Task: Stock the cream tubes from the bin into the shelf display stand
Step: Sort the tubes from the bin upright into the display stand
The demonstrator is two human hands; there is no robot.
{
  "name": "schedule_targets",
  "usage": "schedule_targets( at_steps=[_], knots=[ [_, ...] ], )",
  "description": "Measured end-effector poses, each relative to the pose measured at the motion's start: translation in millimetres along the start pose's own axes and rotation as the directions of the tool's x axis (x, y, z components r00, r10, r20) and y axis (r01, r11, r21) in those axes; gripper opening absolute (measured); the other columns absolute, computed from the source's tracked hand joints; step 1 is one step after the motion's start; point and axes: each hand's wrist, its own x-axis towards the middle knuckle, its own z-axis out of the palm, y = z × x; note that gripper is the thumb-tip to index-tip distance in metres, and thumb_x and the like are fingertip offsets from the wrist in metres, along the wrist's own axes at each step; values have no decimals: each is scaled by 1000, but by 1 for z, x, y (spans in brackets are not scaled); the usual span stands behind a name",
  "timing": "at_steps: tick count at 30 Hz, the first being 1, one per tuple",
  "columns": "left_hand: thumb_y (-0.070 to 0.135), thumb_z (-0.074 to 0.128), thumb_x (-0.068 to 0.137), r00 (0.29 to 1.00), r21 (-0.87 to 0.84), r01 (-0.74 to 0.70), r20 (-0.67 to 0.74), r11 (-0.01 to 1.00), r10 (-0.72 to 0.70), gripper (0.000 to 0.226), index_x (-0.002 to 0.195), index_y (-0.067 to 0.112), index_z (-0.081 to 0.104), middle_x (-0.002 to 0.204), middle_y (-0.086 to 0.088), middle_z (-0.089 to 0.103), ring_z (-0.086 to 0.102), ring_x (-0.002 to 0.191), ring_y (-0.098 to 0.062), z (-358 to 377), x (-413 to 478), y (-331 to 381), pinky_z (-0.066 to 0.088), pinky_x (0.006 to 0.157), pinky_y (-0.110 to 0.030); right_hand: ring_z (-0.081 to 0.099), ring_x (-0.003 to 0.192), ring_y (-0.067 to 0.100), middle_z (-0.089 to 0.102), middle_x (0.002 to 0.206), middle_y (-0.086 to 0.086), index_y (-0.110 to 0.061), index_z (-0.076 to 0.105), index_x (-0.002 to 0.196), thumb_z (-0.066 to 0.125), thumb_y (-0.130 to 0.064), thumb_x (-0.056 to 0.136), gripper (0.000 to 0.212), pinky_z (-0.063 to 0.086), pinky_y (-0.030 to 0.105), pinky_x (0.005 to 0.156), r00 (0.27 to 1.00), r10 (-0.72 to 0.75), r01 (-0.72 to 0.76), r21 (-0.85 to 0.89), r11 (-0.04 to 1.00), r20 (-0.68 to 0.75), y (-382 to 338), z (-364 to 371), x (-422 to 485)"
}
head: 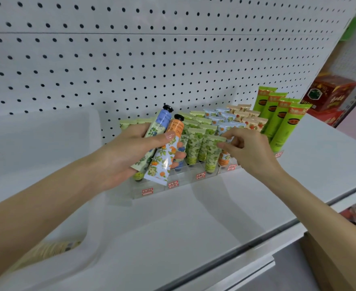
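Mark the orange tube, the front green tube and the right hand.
orange tube [164, 161]: head view, white floral lower body.
front green tube [211, 156]: head view, middle of the leafy body.
right hand [251, 151]: head view, back of the hand.

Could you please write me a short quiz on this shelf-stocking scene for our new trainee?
1. True or false: the left hand holds cream tubes with black caps up.
2. What does the right hand pinch? A) a green-patterned tube in the display stand B) a glass bottle C) a paper bag
3. Fill in: the tall lime-green tubes stand at the display's ___ end.
Key: 1 true; 2 A; 3 right.
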Motion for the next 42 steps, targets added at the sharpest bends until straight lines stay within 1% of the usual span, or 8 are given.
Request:
schedule_targets(
  at_steps=[10, 14, 21, 27, 31, 35, 38, 42],
  knots=[
    [16, 58, 91, 1000, -2, -6, 0, 1000, 6, 22, 111, 9, 64, 102, -8, 74, 71, 96, -21, -1, -1, 2, 58, 80, -37, 52, 44, 4, 56, 56, 5, -20, 66, 90, 71, -21, 84, 7, 39, 10, 50, 1000, 7, -7, 30, 1000, -17, -18, -18, 3],
    [18, 57, 91, 999, -42, -18, -40, 999, 17, 27, 116, 10, 63, 104, -6, 74, 71, 96, -19, 1, -6, 6, 60, 73, -32, 50, 38, 7, 56, 53, 5, -19, 68, 86, 69, -18, 86, 1, 46, 22, 49, 998, 56, -60, 210, 976, 25, -38, -29, -16],
    [24, 57, 89, 993, -110, -121, -14, 987, 120, 31, 113, 5, 65, 105, -11, 73, 70, 93, -31, 25, -37, 20, 59, 76, -44, 69, 70, 22, 69, 77, -4, -13, 68, 89, 62, -30, 80, 20, 55, 27, 60, 901, 59, -387, 732, 561, 430, -98, -18, -73],
    [27, 59, 85, 978, -76, -207, 23, 975, 210, 32, 107, 4, 65, 88, -17, 71, 67, 69, -32, 40, -65, 25, 54, 52, -35, 65, 60, 20, 67, 72, 2, -22, 70, 77, 69, -24, 76, 2, 54, 28, 56, 961, -6, -243, 850, 468, 278, -115, -18, -91],
    [26, 59, 79, 930, 0, -363, -64, 932, 362, 27, 98, 8, 66, 87, -7, 74, 71, 81, -19, 49, -70, 18, 58, 72, -32, 69, 67, 25, 65, 84, 13, -10, 65, 85, 68, -24, 79, 16, 55, 29, 56, 979, 31, -195, 890, 412, 200, -96, -34, -90],
    [31, 59, 71, 915, 43, -340, -216, 940, 341, 32, 100, 20, 67, 63, 2, 61, 56, 56, -9, 68, -78, -14, 47, 57, -14, 68, 59, 23, 64, 68, 8, -19, 72, 73, 71, -32, 62, 17, 54, 25, 57, 985, 170, -83, 877, 474, 1, -57, -69, -79],
    [34, 58, 72, 937, 1, -234, -266, 972, 226, 33, 97, 12, 56, 55, -1, 44, 33, 42, -10, 90, -69, -46, 31, 41, -20, 65, 59, 18, 66, 65, 6, -19, 75, 71, 72, -37, 60, 21, 53, 21, 59, 974, 214, -64, 810, 584, -78, -24, -92, -70],
    [24, 58, 91, 926, -24, -94, -369, 995, 78, 25, 95, 3, 45, 48, 7, 41, 31, 41, -9, 117, -30, -95, 29, 40, -17, 57, 54, 11, 64, 58, 1, -19, 75, 69, 74, -39, 62, 21, 50, 24, 61, 966, 247, -136, 659, 739, -78, 26, -101, -51]
  ],
)
